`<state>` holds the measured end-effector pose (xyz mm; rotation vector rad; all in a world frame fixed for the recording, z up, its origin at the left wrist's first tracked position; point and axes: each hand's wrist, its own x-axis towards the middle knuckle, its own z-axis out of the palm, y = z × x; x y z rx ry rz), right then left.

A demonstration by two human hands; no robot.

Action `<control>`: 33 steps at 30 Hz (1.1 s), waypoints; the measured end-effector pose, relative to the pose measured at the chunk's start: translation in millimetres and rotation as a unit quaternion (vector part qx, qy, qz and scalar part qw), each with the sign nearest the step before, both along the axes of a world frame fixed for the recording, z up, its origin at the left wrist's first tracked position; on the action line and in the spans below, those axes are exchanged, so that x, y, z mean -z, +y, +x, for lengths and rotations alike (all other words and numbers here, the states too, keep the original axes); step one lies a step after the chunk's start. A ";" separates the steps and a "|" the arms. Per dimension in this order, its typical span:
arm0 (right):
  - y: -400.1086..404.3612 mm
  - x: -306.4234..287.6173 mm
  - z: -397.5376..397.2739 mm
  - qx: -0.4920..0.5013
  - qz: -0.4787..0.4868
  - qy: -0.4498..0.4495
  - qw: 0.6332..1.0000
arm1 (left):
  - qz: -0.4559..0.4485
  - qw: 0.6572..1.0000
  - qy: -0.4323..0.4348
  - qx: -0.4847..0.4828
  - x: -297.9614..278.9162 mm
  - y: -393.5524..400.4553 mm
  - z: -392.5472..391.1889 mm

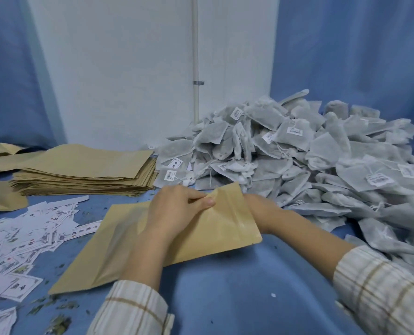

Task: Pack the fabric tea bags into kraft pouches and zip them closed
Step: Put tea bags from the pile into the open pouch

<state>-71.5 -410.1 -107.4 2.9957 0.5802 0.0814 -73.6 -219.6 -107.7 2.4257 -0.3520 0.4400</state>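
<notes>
A flat kraft pouch [119, 250] lies on the blue cloth in front of me, its zip end pointing toward the tea bags. My left hand [177, 209] lies on top of it and pinches the upper lip of its mouth between thumb and fingers. My right hand [259, 209] is at the pouch's mouth, its fingers hidden behind or inside the opening. A large heap of grey fabric tea bags [310, 160] with strings and white tags fills the right side, just beyond the pouch.
A stack of empty kraft pouches [85, 172] sits at the left back, with more pouches [0, 199] at the far left edge. Loose printed paper labels [24, 245] are scattered at the front left. Tea crumbs dot the blue tablecloth [237, 286]. A white wall stands behind.
</notes>
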 end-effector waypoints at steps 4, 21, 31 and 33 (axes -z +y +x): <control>-51.3 -11.4 -30.7 -0.029 0.022 -0.004 0.999 | -0.030 0.999 0.018 0.018 0.9 -14.0 -1.7; -89.1 35.4 3.6 0.252 0.059 -0.121 0.958 | -0.074 0.996 -0.016 -0.046 31.3 -50.7 0.7; -71.1 22.9 -12.1 0.163 0.676 -0.169 0.699 | -0.147 0.988 -0.031 -0.043 38.0 -45.4 9.8; -71.5 19.3 -16.8 0.110 0.732 -0.103 0.665 | -0.175 0.983 -0.032 -0.043 35.6 -42.4 9.0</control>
